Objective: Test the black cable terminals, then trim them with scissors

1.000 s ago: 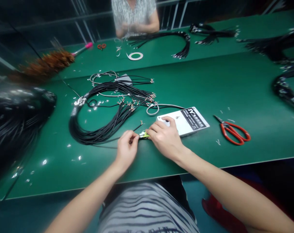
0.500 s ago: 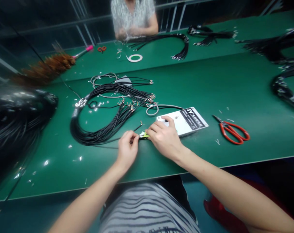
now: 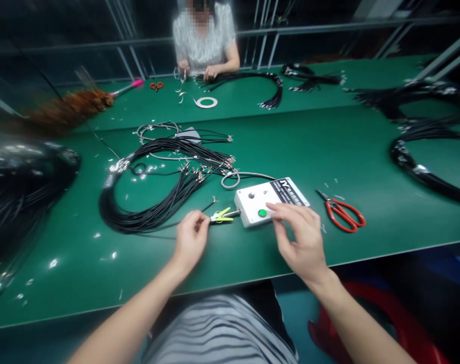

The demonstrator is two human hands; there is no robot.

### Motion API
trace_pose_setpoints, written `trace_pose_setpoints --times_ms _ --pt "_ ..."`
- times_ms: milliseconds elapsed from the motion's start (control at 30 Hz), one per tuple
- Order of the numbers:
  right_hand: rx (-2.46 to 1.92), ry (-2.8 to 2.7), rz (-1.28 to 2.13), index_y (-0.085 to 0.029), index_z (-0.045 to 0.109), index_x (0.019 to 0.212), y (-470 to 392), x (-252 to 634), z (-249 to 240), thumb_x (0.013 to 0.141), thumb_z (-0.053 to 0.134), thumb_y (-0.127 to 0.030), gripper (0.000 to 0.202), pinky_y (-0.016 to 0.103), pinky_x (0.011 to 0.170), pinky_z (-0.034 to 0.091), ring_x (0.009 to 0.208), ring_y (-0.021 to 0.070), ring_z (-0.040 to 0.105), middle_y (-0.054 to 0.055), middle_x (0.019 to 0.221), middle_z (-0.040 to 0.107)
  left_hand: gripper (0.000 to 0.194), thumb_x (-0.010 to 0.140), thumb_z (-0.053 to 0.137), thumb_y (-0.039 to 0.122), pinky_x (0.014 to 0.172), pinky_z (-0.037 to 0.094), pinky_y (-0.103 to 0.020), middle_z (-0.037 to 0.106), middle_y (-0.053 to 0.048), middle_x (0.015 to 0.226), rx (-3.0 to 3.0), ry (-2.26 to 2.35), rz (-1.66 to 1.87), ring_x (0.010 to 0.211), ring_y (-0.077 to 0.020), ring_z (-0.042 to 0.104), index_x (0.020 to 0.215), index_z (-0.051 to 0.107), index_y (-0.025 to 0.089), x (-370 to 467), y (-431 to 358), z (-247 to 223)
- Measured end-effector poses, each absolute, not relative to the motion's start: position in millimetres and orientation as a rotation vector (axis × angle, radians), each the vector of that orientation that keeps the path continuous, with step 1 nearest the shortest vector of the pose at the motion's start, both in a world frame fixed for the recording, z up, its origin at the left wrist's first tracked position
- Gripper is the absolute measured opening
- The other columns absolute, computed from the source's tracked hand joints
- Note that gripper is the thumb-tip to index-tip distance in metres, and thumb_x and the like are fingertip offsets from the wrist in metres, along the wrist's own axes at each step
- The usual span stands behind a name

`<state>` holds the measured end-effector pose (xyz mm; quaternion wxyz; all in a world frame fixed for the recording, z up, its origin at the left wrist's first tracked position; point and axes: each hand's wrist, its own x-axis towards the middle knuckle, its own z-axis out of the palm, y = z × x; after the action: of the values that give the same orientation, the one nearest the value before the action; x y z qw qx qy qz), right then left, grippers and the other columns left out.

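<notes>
My left hand (image 3: 192,237) is closed in a pinch on a black cable (image 3: 171,224), right at the jaws of a yellow-green spring clip (image 3: 223,216). The clip sits at the end of a short rod from a white box (image 3: 248,215) with black lettering, a knob and a green button (image 3: 262,213). Over the box's right part hovers my right hand (image 3: 300,235), fingers apart and holding nothing. Its index fingertip is close to the green button; whether it touches the box is unclear. The cable's tip is hidden by my left fingers.
A looped bundle of black cables (image 3: 118,217) with stripped ends lies left of the box. Red-handled snips (image 3: 346,216) lie to the right. Across the green table (image 3: 321,167) sits a co-worker (image 3: 205,50) near a tape roll (image 3: 207,102). More cable bundles (image 3: 415,169) lie far right.
My right hand has let go of the clip and moved right, over the box, uncovering the green button. My left hand stays by the clip. The camera view has shifted slightly.
</notes>
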<state>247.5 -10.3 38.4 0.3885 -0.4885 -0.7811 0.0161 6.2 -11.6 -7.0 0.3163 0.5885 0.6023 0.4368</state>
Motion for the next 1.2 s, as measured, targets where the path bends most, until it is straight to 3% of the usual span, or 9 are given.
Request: trace_pose_setpoints --times_ms 167,333,533,733,900,1000,1067,1133,1200 --pt "-1.247 -2.033 0.025 -0.024 0.058 0.097 -26.2 252.4 16.9 0.085 0.052 -0.003 0.024 0.045 0.099 0.038 0.118 0.0258 0.058 0.006 0.12 0.07 0.017 0.088 0.054 0.023 0.063 0.042 -0.024 0.057 -0.001 0.074 1.544 1.583 1.146 0.07 -0.0156 0.055 0.073 0.059 0.018 5.7 -11.7 -6.1" --pt "-1.29 -2.072 -0.188 -0.024 0.059 0.095 -21.8 249.3 8.2 0.082 0.056 -0.001 0.026 0.044 0.104 0.034 0.112 0.0232 0.063 0.001 0.116 0.073 0.016 0.087 0.055 0.023 0.063 0.042 -0.024 0.057 -0.001 0.073 1.537 1.599 1.128 0.069 -0.015 0.055 0.072 0.06 0.017 0.9 -13.4 -5.5" --pt "-1.279 -2.073 -0.218 -0.024 0.058 0.093 -18.8 253.5 7.1 0.081 0.061 -0.004 0.023 0.046 0.104 0.034 0.109 0.0235 0.064 0.001 0.115 0.073 0.016 0.088 0.055 0.027 0.06 0.043 -0.023 0.057 0.0 0.072 1.465 1.584 1.136 0.068 -0.0142 0.056 0.076 0.058 0.018 -15.1 -19.2 -8.1" --pt "-1.128 -2.02 -0.08 -0.023 0.058 0.107 -28.3 247.5 11.8 0.081 0.062 -0.005 0.032 0.048 0.097 0.044 0.116 0.0268 0.058 0.009 0.12 0.07 0.019 0.092 0.051 0.035 0.056 0.046 -0.023 0.062 -0.002 0.074 1.505 1.467 1.059 0.061 -0.0136 0.058 0.084 0.058 0.018 -17.8 -32.7 0.8" --pt "-0.948 -2.123 0.078 -0.019 0.058 0.112 -48.8 244.5 -2.3 0.082 0.057 0.0 0.036 0.046 0.094 0.048 0.117 0.026 0.057 0.013 0.125 0.065 0.022 0.087 0.058 0.04 0.079 0.052 -0.03 0.07 -0.005 0.092 1.729 1.468 0.889 0.085 -0.0205 0.065 0.095 0.067 0.021 -45.5 -21.3 26.1" --pt "-0.935 -2.133 0.139 -0.018 0.058 0.113 -54.6 245.7 -12.2 0.084 0.054 0.001 0.035 0.042 0.092 0.05 0.115 0.0241 0.058 0.013 0.126 0.063 0.028 0.087 0.051 0.043 0.091 0.048 -0.038 0.067 -0.008 0.099 1.747 1.818 0.926 0.097 -0.0249 0.061 0.093 0.064 0.019 -98.9 3.8 36.3" --pt "-0.958 -2.109 0.156 -0.019 0.059 0.112 -55.0 246.5 -15.7 0.085 0.053 0.0 0.034 0.041 0.091 0.052 0.114 0.0234 0.059 0.013 0.125 0.064 0.034 0.083 0.052 0.044 0.103 0.037 -0.047 0.06 -0.014 0.113 1.68 2.138 0.94 0.116 -0.0328 0.051 0.101 0.06 0.016 -141.4 21.3 38.0" --pt "-0.979 -2.087 0.17 -0.019 0.059 0.112 -54.1 247.0 -17.4 0.085 0.053 -0.002 0.032 0.039 0.09 0.053 0.113 0.0231 0.06 0.013 0.124 0.064 0.046 0.08 0.053 0.046 0.105 0.028 -0.059 0.049 -0.023 0.127 1.544 2.423 0.895 0.129 -0.0438 0.035 0.111 0.054 0.011 -179.6 35.2 36.2" --pt "-0.992 -2.081 0.176 -0.019 0.059 0.111 -52.9 247.5 -18.5 0.086 0.052 -0.002 0.031 0.038 0.089 0.055 0.112 0.0229 0.061 0.013 0.124 0.064 0.054 0.076 0.058 0.048 0.098 0.033 -0.062 0.051 -0.028 0.123 1.413 2.576 0.792 0.124 -0.0487 0.04 0.11 0.052 0.007 -207.6 45.3 32.4"
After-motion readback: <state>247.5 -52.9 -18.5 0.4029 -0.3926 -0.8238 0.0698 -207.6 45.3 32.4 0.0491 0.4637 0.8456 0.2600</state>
